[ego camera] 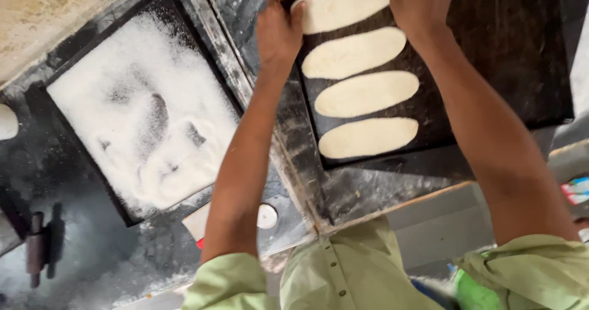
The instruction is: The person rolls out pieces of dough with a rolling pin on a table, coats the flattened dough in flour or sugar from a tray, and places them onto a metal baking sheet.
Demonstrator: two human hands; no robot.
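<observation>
Dark, flour-dusted worktop nearest, with a rolling pin at its left edge. Farther out, black tray of white flour on the left; dark baking tray with four oval dough pieces. Farthest dough piece held at both ends: left hand and right hand pinched closed on it.

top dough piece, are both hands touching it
Touching. The head view shows the left hand overlapping the left end of the top dough piece, and the right hand covering its right end, on the dark tray.
</observation>
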